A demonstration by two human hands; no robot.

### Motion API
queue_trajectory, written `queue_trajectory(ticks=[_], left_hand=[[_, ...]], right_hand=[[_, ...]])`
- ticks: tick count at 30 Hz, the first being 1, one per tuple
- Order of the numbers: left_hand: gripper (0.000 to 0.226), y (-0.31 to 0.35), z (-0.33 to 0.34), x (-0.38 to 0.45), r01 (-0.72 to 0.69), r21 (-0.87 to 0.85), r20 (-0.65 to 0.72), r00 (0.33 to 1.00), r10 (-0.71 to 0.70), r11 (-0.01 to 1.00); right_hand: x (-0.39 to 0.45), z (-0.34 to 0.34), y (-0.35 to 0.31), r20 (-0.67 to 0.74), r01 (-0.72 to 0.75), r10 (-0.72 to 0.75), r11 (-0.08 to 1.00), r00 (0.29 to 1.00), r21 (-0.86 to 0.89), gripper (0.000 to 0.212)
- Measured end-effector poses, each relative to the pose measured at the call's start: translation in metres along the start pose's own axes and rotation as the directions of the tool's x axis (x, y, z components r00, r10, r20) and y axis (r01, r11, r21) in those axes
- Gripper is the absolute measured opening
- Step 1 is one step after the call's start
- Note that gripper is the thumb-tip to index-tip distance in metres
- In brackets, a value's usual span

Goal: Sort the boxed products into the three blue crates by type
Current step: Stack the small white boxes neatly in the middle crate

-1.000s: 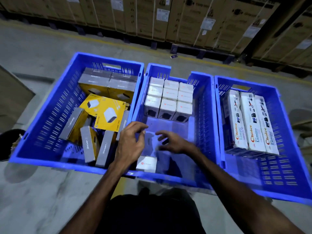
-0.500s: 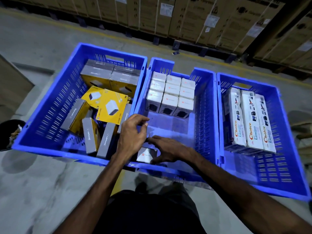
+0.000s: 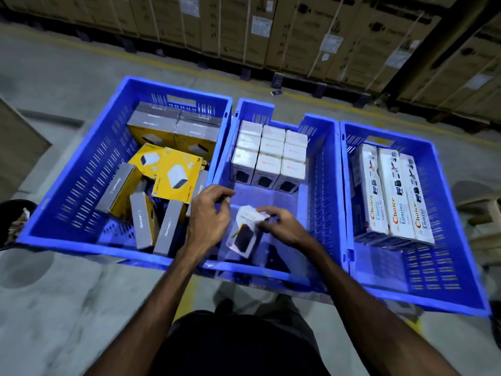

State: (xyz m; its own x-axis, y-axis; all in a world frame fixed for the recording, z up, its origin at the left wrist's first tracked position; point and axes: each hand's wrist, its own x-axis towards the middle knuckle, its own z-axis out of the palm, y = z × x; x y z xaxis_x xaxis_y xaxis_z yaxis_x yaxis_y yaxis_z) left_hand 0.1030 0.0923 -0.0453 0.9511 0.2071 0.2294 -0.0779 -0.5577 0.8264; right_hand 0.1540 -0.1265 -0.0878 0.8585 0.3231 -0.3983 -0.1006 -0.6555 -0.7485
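The small white box [image 3: 245, 231] is cardboard with flat sides and a dark picture on its front. It sits tilted over the near part of the middle crate [image 3: 320, 202]. The right hand [image 3: 282, 226] has its grip on the top end of the box, with fingers curled round it. The left hand [image 3: 210, 215] is just beside the box, its fingers bent in a loose pinch, and I cannot tell if it touches the box or holds anything.

The middle crate is blue plastic with slots cut in its walls. At its far end stand 9 white boxes [image 3: 268, 158] like the held one, packed tight in 3 rows of 3.

The left crate [image 3: 81, 169] is the same blue plastic. It holds yellow and grey boxes [image 3: 168, 172], flat and square. Some lie in a neat row at the back, and others stand on edge or lean in a messy pile.

The right crate [image 3: 447, 240] holds 3 long white boxes [image 3: 393, 194] side by side, with red and yellow letters on them.

The crates touch each other in a row on the grey floor [image 3: 54, 308], which looks smooth and stained. Behind them stand big brown cartons [image 3: 298, 31] with straps and white labels. A black bin [image 3: 10, 221] sits just left of the left crate.
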Motion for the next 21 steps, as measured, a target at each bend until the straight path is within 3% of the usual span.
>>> queue_trajectory(ticks=[4, 7, 10, 13, 16, 21], left_hand=[[0.022, 0.002, 0.0, -0.003, 0.006, -0.028, 0.032, 0.999, -0.005, 1.0], [0.049, 0.009, -0.001, -0.008, 0.059, -0.068, 0.189, 0.981, -0.045, 0.996], [0.076, 0.017, -0.004, -0.009, 0.165, -0.15, 0.383, 0.919, -0.097, 0.975], [0.091, 0.022, -0.008, -0.005, 0.211, -0.154, 0.458, 0.881, -0.119, 0.965], [0.091, 0.022, -0.012, 0.004, 0.228, -0.153, 0.441, 0.887, -0.141, 0.961], [0.082, 0.015, -0.012, 0.017, 0.265, -0.159, 0.453, 0.876, -0.168, 0.951]], right_hand=[[-0.016, -0.041, -0.023, -0.055, -0.035, 0.06, 0.928, 0.997, 0.372, 0.023], [-0.025, -0.067, -0.04, -0.051, 0.002, 0.027, 0.87, 0.998, 0.493, 0.026], [-0.032, -0.079, -0.053, -0.009, 0.034, -0.035, 0.849, 0.999, 0.527, 0.033], [-0.033, -0.081, -0.056, 0.02, 0.064, -0.088, 0.843, 0.996, 0.534, 0.041], [-0.033, -0.077, -0.058, 0.02, 0.068, -0.092, 0.845, 0.996, 0.53, 0.061], [-0.031, -0.076, -0.061, -0.003, 0.045, -0.049, 0.89, 0.999, 0.453, 0.044]])
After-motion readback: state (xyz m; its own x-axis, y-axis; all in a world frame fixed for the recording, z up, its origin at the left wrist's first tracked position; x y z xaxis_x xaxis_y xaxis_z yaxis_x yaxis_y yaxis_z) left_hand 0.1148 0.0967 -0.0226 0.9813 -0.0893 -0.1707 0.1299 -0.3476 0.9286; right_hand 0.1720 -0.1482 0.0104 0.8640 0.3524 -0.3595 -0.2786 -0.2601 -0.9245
